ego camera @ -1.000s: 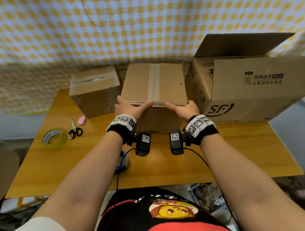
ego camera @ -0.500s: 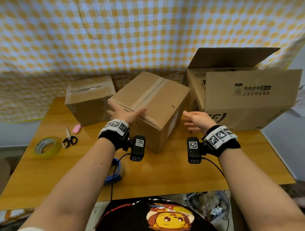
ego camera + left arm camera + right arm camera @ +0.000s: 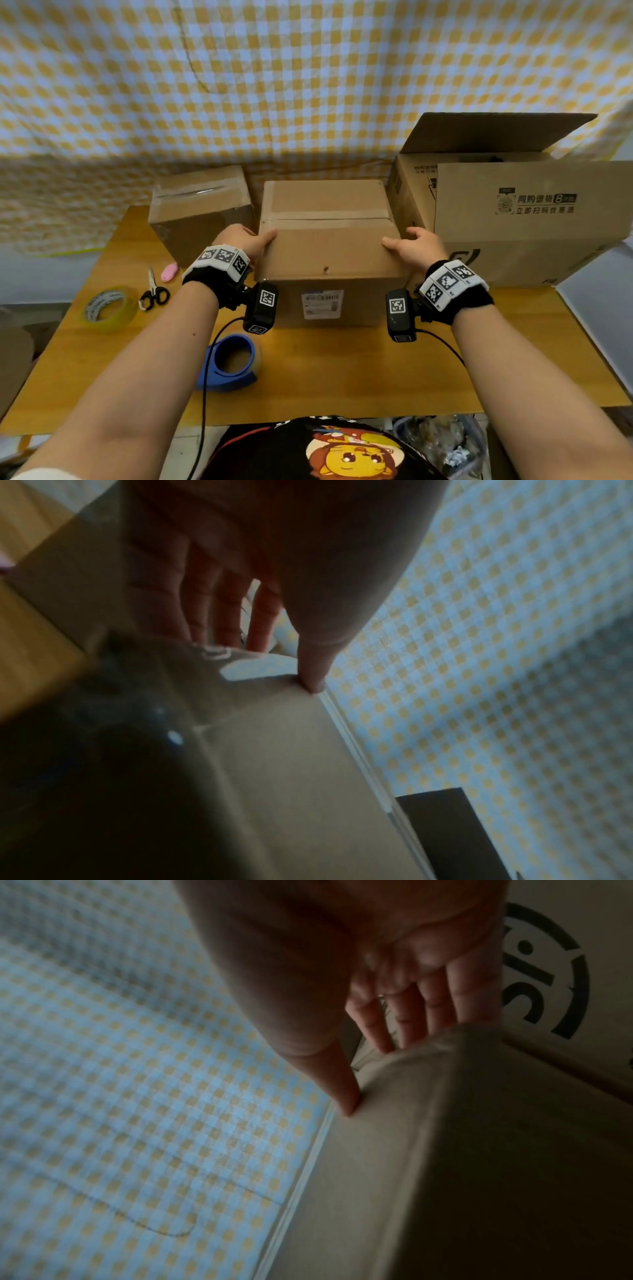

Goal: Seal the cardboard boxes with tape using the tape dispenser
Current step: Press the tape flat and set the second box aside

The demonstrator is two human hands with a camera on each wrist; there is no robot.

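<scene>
Since half a second back, I see the middle cardboard box (image 3: 329,253) turned from its diagonal stance to sit square to me, taped seam now running side to side, and my right grip has come back onto it.

Left grip (image 3: 245,241): at the box's left top edge, thumb lying on the top face, fingers (image 3: 205,607) straight down the left side wall. Wrist view confirms thumb tip on the upper edge. Extended fingers pressing, not curled round anything.

Right grip (image 3: 416,246): mirrored at the right top edge, thumb on the top face, fingers (image 3: 428,1001) straight down the right wall. Same flat, pressing contact.

Box stands on the desk (image 3: 342,370) at centre, a shipping label (image 3: 322,304) on the face toward me, a strip of tape across the top seam.

Blue tape dispenser (image 3: 228,362) lies on the desk near me, left of centre, beneath my left forearm, apart from the box. Nobody holds it.

Left of the middle box: a smaller taped box (image 3: 202,209). Right: a large open box (image 3: 513,219), flaps up, printed logo on its side. Far left on the desk: a yellowish tape roll (image 3: 108,308), scissors (image 3: 153,291), and a small pink object (image 3: 169,271).

Checked yellow-and-white cloth (image 3: 274,78) hangs behind.
</scene>
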